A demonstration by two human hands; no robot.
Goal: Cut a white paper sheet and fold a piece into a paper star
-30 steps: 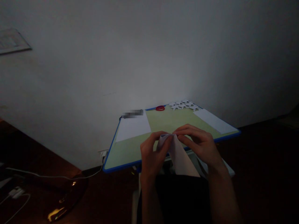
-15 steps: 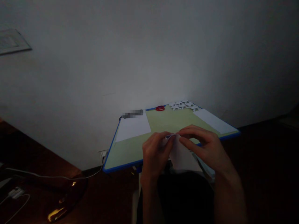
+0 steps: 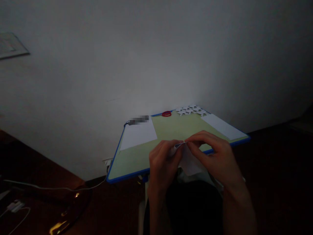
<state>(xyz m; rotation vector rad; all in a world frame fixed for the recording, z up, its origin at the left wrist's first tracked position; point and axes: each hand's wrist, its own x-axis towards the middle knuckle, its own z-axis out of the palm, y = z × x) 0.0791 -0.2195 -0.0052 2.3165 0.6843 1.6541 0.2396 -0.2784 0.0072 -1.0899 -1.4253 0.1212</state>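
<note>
A sheet of white paper (image 3: 191,162) is held up between my hands, over the near edge of the table. My left hand (image 3: 164,161) is closed on it, and the top edge curls over in a fold between thumb and fingers. My right hand (image 3: 212,150) pinches the same top edge with thumb and fingertips, close beside the left thumb. The lower part of the paper hangs toward my lap, partly hidden by my right hand.
The green tabletop (image 3: 171,125) has a blue rim. White sheets (image 3: 139,135) lie left and others (image 3: 223,126) right. Red-handled scissors (image 3: 166,113) and several folded paper pieces (image 3: 192,110) lie at the back by the wall. A white cable (image 3: 56,188) runs at left.
My right thumb and fingertips have closed together on the paper's top edge. The hanging part of the paper has shifted and shows less. The view has moved slightly.
</note>
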